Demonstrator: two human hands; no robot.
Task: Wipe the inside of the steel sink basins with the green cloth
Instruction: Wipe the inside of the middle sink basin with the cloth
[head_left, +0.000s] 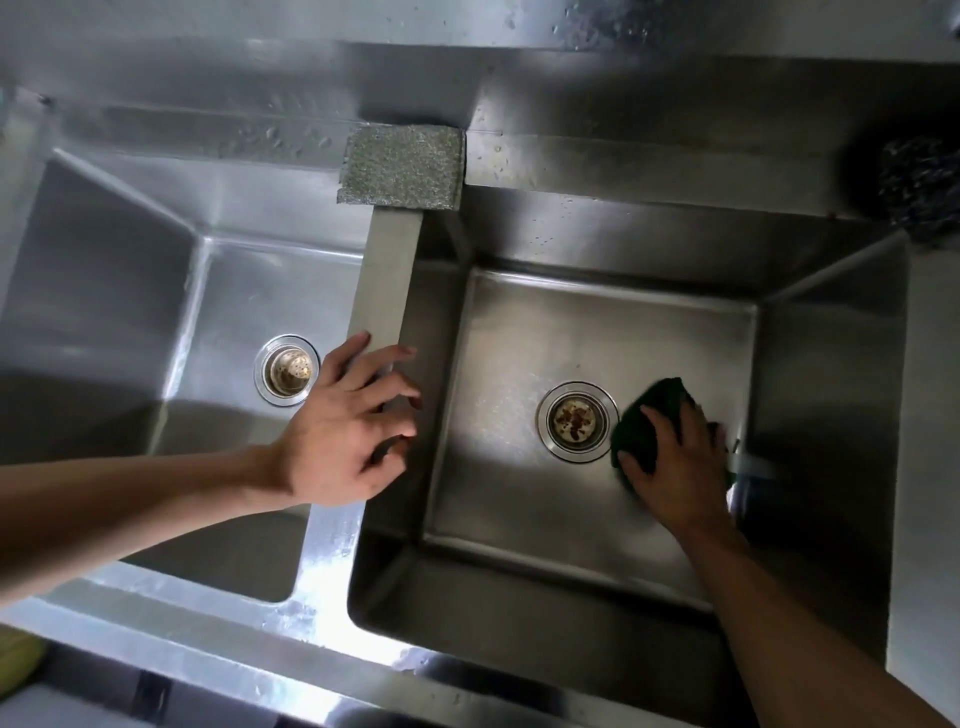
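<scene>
- The right hand (675, 467) presses the green cloth (647, 415) flat on the right basin (519, 493) floor, beside the drain (576, 421).
- The left hand (343, 426), fingers spread, rests on the divider (387, 275).

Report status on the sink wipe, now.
Right hand presses green cloth on right basin floor, beside the drain. Left hand rests on the divider. Grey pad sits on back ledge, out of the way.
</scene>
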